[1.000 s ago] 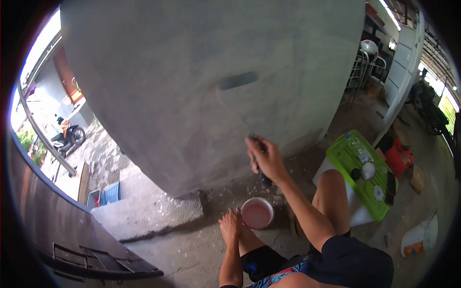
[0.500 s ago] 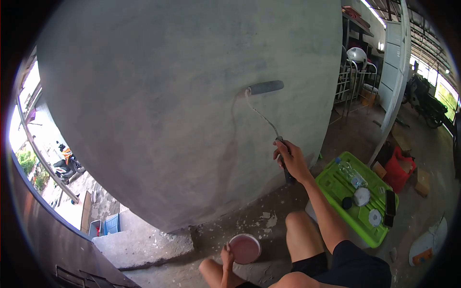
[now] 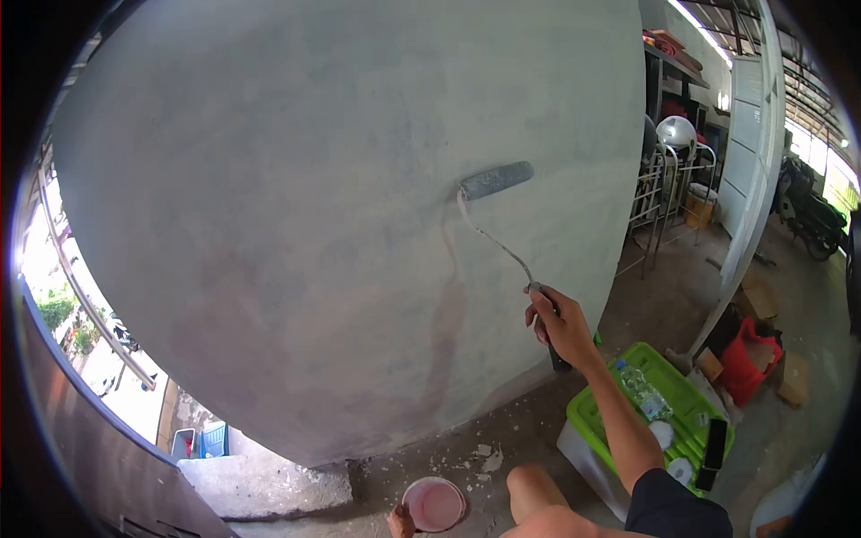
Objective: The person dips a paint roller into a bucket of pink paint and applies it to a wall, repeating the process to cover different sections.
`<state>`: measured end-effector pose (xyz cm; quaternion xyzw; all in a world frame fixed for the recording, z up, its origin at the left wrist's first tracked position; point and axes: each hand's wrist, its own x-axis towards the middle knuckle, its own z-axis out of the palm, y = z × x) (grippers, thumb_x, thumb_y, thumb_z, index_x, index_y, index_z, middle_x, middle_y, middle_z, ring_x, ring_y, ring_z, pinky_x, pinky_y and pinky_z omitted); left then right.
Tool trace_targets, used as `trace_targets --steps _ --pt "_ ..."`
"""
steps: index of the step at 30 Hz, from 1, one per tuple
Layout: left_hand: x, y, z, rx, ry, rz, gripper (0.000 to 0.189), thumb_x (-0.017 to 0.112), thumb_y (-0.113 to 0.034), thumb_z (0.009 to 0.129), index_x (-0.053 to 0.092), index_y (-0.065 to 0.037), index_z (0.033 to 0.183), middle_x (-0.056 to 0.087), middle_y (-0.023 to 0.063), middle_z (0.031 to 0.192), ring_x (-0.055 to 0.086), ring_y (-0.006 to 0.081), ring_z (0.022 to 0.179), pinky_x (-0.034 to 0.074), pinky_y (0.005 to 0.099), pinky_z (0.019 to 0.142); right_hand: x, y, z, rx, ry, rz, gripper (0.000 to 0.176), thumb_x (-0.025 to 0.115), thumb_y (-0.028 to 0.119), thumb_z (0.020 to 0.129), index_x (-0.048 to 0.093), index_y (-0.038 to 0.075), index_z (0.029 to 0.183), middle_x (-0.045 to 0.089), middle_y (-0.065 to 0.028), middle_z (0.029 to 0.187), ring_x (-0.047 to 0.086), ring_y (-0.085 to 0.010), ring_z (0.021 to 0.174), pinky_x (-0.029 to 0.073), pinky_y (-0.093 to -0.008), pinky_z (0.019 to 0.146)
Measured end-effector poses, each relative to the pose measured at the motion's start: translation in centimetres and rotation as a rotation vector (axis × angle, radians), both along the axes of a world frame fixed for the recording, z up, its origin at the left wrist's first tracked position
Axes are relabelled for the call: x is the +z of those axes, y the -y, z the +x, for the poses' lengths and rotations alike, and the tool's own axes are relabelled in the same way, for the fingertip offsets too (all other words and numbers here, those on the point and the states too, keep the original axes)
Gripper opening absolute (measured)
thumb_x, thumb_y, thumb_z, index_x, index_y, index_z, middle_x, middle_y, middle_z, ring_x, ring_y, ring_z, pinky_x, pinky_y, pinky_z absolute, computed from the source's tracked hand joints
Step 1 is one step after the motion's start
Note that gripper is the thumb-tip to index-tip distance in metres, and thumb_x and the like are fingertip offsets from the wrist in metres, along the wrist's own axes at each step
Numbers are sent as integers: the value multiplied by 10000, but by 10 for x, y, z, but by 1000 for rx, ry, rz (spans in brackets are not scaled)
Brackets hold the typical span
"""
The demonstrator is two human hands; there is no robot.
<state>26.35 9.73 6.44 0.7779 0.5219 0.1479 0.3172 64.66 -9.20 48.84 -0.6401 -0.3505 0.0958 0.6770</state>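
My right hand (image 3: 563, 328) is wrapped round the dark handle of a paint roller (image 3: 499, 180). The grey roller head lies against the grey-green wall (image 3: 359, 206), tilted up to the right, and its thin bent frame runs down to my fist. Low in the view, my left hand (image 3: 401, 522) grips the left rim of a round bucket (image 3: 434, 504) with pinkish insides. A shadow of arm and roller falls on the wall left of the handle.
A lidded box with a green top (image 3: 587, 414) stands at the lower right, bearing a plastic bottle (image 3: 642, 391) and a black phone-like object (image 3: 714, 455). Beyond are a red bag (image 3: 749, 360) and a metal post (image 3: 758, 197). A concrete ledge (image 3: 278, 480) lies lower left.
The view has tilted upward, so bucket, box and hands sit lower in the frame. The roller head stays high on the wall, now more tilted. Both hands keep their holds.
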Motion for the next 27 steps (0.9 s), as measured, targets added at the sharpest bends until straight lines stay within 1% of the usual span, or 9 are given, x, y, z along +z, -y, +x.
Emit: trace_targets --steps 8,13,15,16,17,20,22,24,27 --pt "187 20 -27 238 419 -23 262 575 -257 1001 650 -14 1066 697 232 847 690 409 689 512 460 549 194 -8 9 15 -55 20 426 479 353 1067 596 -51 1136 568 -23 708 471 -52 526 371 -235 476" --pt "417 73 -63 358 372 -312 379 552 -303 1016 573 -43 1291 707 173 1045 705 339 594 535 366 336 334 -17 12 5 -106 61 418 496 360 1062 597 -41 1116 513 1 680 456 -50 528 368 -233 482" --pt "411 79 -100 89 204 393 335 550 -264 1017 628 1 1206 721 160 933 710 311 617 535 356 432 372 -16 11 2 -125 72 388 517 345 1056 605 -27 1123 490 11 667 442 -50 521 359 -233 474" --pt "559 118 -71 339 97 -311 682 774 -383 804 574 -107 1394 612 160 1357 550 329 1276 424 419 1075 391 -13 10 -6 -135 64 388 517 345 1056 605 -27 1123 490 11 667 442 -50 521 359 -233 474" --pt "604 129 -69 339 77 -320 682 774 -383 804 574 -107 1394 612 160 1357 550 329 1276 424 419 1075 406 -12 8 -18 -164 86 377 525 340 1053 609 -20 1125 484 19 663 436 -47 518 355 -234 468" --pt "651 145 -77 232 31 -237 571 654 -357 929 574 35 1337 629 274 1276 595 398 1163 456 421 973 417 1 12 -36 -246 117 377 531 347 1050 614 -12 1131 470 33 660 425 -41 512 345 -235 455" --pt "623 144 -86 415 323 -378 303 572 -199 991 656 52 1140 727 160 856 713 276 726 552 383 632 411 15 26 -45 -293 126 388 529 358 1050 616 -11 1133 463 40 659 421 -38 511 340 -236 447" --pt "585 138 -115 370 292 -127 294 570 -185 986 657 55 1135 717 151 820 699 256 703 554 387 628 403 29 45 -124 -198 85 406 521 378 1051 617 -9 1132 451 47 652 411 -32 506 335 -236 441" --pt "667 188 -48 389 452 -19 282 549 -188 997 657 41 1120 683 124 776 632 187 543 490 327 411 412 55 74 -79 -236 80 413 507 391 1055 621 0 1121 453 42 635 403 -35 495 337 -238 437"
